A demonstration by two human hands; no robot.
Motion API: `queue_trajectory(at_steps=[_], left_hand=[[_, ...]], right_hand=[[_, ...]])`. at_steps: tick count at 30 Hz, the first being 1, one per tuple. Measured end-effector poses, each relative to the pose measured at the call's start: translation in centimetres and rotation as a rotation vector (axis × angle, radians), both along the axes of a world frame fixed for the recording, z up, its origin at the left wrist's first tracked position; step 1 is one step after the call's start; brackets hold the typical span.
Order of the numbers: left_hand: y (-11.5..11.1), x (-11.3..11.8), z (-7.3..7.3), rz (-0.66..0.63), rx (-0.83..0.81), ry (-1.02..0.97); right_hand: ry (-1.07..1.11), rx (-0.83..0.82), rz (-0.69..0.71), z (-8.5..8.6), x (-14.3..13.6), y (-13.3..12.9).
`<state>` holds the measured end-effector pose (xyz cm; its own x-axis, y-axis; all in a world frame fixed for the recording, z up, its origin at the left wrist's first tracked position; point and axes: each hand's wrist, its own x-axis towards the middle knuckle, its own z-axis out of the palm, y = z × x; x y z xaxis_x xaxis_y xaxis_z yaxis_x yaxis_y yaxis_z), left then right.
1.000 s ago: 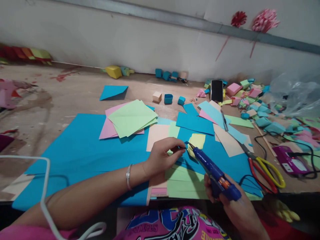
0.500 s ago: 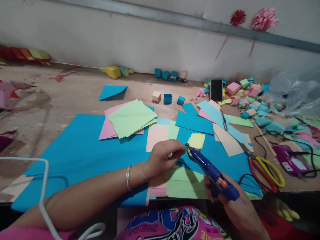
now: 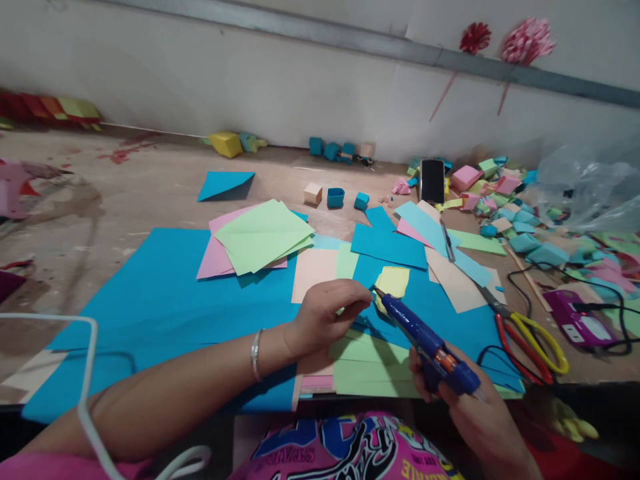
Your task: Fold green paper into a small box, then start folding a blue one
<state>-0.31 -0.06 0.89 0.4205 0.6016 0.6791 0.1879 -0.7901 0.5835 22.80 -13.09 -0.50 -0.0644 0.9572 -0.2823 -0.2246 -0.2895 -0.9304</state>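
A dark blue hot glue gun is gripped in my right hand, its nozzle pointing up and to the left. My left hand is closed in a pinch right at the nozzle tip; whatever lies between its fingertips is too small and hidden to make out. Just beyond the nozzle lies a pale yellow paper piece, partly covered by the gun. Beneath both hands spread a large blue paper sheet and several light green strips.
Scissors with red and yellow handles lie at the right, near a purple power box and its black cord. Small folded paper boxes and a phone sit farther back. A white cable crosses my left forearm.
Almost nothing differs. The glue gun's nozzle has shifted very slightly beside my left fingertips, and my right hand has moved a touch with it.
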Motion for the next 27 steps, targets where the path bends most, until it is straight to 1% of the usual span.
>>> queue_trajectory(at_steps=[6, 9, 11, 14, 15, 17, 21, 24, 27], left_hand=[[0.0, 0.0, 0.1, -0.002, 0.008, -0.033], [-0.1, -0.1, 0.2, 0.0, 0.005, -0.034], [-0.1, 0.0, 0.2, -0.001, -0.016, -0.027], [-0.3, 0.1, 0.4, -0.023, -0.09, -0.027], [-0.4, 0.1, 0.5, -0.029, -0.129, -0.031], [-0.6, 0.2, 0.5, -0.031, -0.219, -0.048], [-0.8, 0.4, 0.5, -0.028, -0.358, -0.081], [-0.9, 0.4, 0.5, -0.044, -0.39, -0.09], [-1.0, 0.5, 0.7, -0.062, -0.4, -0.107]], right_hand=[[-0.038, -0.002, 0.001, -0.4, 0.2, 0.0], [-0.067, 0.016, -0.051, -0.3, 0.2, 0.1], [-0.044, 0.082, -0.096, 0.2, -0.1, 0.6], [-0.021, 0.224, -0.139, 1.2, -1.0, 1.7], [-0.042, 0.24, -0.158, 1.5, -1.4, 2.1], [-0.124, 0.231, -0.221, 1.7, -2.2, 3.1], [-0.228, 0.22, -0.26, 1.7, -3.8, 5.0], [-0.252, 0.265, -0.274, 1.6, -5.0, 6.1], [-0.213, 0.289, -0.253, 1.7, -6.1, 6.7]])
